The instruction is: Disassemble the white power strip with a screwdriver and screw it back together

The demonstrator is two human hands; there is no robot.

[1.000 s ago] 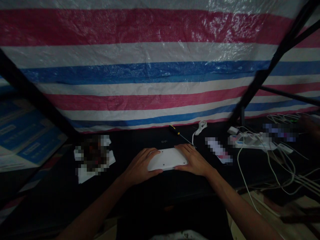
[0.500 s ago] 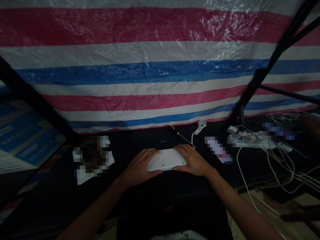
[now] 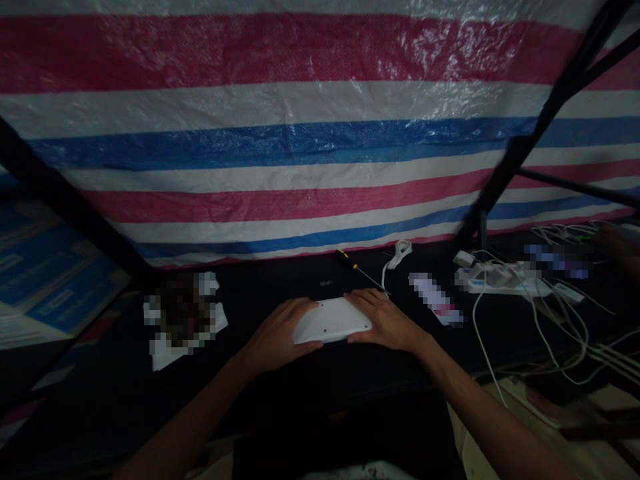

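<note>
A flat white plastic case (image 3: 333, 319) with small dark screw holes in its upper face lies on the black tabletop in front of me. My left hand (image 3: 284, 333) grips its left end, thumb along the near edge and fingers over the far side. Around the right end is my right hand (image 3: 383, 321), closed in the same way. Just beyond the case sits a small row of screws (image 3: 326, 283). A screwdriver (image 3: 356, 267) with a black and yellow handle points its shaft toward my right hand. A white cord (image 3: 399, 255), bundled at the back, runs down behind that hand.
To the right, a white power strip (image 3: 505, 279) has plugs and tangled cables. A blurred-out item (image 3: 435, 299) lies nearer. Blurred, paper-like things (image 3: 185, 320) are at left, beside blue boxes (image 3: 60, 280). Black metal bars (image 3: 530, 147) stand before a striped tarp (image 3: 300, 153). Another person's hand (image 3: 617, 243) shows far right.
Both hands keep their hold on the white case, which stays in place. The whole view has shifted very slightly; nothing else has visibly moved.
</note>
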